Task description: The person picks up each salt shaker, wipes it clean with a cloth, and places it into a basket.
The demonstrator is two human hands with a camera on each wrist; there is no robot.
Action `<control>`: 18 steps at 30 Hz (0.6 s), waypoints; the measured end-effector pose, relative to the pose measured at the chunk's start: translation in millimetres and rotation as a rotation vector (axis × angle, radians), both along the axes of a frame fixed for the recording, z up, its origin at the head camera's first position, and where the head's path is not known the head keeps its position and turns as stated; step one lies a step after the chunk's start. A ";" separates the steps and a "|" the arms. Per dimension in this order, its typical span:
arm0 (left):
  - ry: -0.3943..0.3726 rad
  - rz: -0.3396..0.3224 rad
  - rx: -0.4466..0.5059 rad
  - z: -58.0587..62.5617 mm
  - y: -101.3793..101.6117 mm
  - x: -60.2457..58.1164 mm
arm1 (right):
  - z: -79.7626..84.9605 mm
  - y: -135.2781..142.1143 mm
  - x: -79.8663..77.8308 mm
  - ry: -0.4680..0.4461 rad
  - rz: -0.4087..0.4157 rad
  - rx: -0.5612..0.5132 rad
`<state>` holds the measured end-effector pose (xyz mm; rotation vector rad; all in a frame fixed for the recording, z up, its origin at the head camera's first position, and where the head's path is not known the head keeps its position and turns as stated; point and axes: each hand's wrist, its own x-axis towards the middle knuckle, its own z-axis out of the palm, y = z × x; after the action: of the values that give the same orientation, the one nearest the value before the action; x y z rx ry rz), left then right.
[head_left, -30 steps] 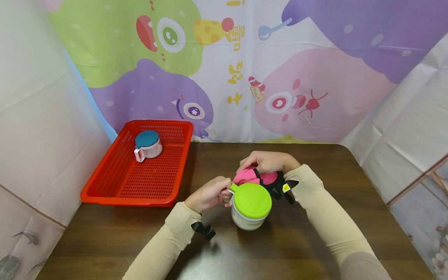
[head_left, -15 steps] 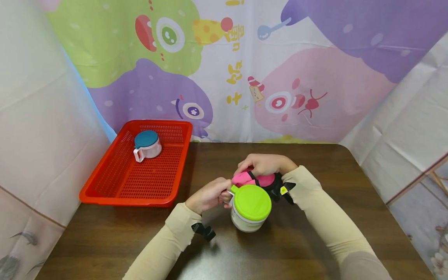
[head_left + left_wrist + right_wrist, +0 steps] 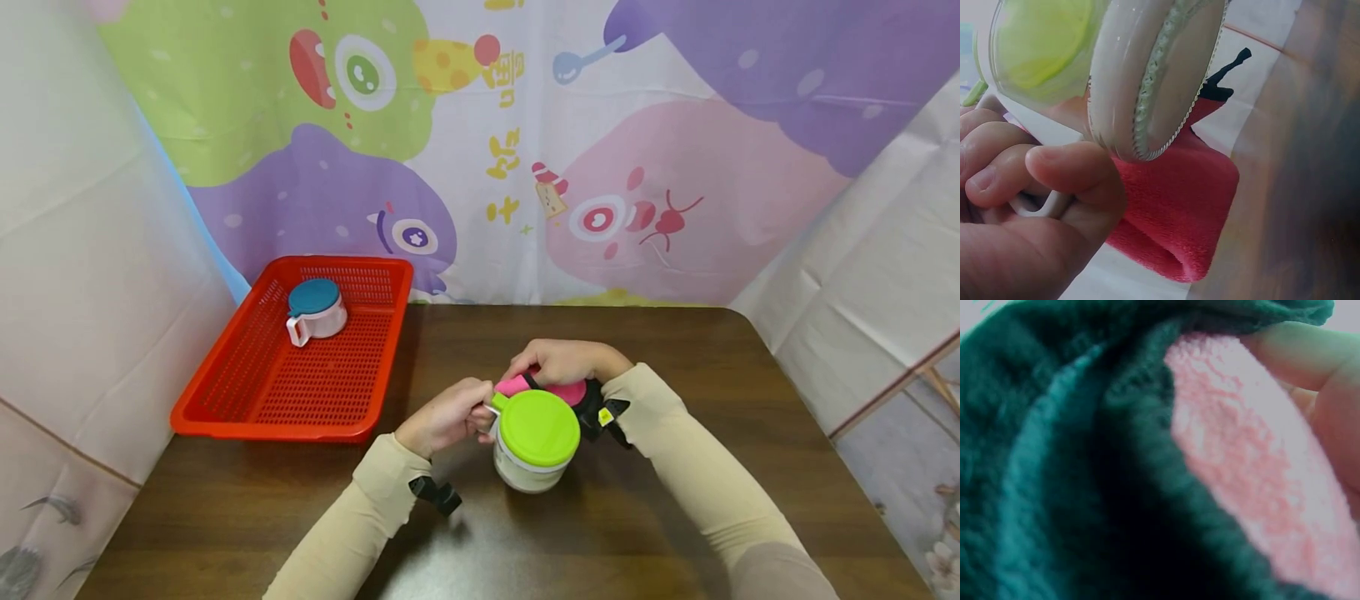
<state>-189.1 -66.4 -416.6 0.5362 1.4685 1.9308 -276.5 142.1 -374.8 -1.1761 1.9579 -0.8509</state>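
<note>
My left hand [image 3: 450, 412] grips the handle of a clear seasoning jar [image 3: 538, 433] with a bright green lid. The jar's ridged base [image 3: 1160, 81] shows in the left wrist view, so it is held up off the table. Behind the jar, my right hand [image 3: 570, 361] holds a pink cloth [image 3: 567, 392] with black edging. Folded pink fabric hangs beside the jar in the left wrist view. Close up in the right wrist view, the cloth [image 3: 1229, 444] has a dark green side as well, with a thumb or finger against its edge. The jar hides part of the cloth.
A red plastic basket [image 3: 367, 429] stands at the left of the brown table [image 3: 465, 342]. Inside it, near the back left, is a white-handled jar [image 3: 322, 321] with a blue lid. A cartoon-print curtain [image 3: 495, 275] hangs behind the table.
My right hand has come slightly lower in the head view with the cloth, and less pink shows above the jar. The left hand and the jar have barely shifted.
</note>
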 end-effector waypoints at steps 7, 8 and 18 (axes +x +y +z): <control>-0.007 0.013 0.001 1.9 -1.7 -0.2 | -5.0 0.7 -0.1 0.007 -0.006 -0.001; -0.010 0.017 0.002 2.5 -2.0 -0.1 | -5.3 1.1 0.3 0.007 -0.011 0.001; -0.009 0.050 0.031 6.4 -5.2 0.3 | -11.1 9.4 3.0 -0.003 -0.053 -0.031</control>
<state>-188.8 -71.6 -410.1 0.5086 1.4618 1.9951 -273.5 151.5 -385.9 -1.1444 1.9877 -0.9136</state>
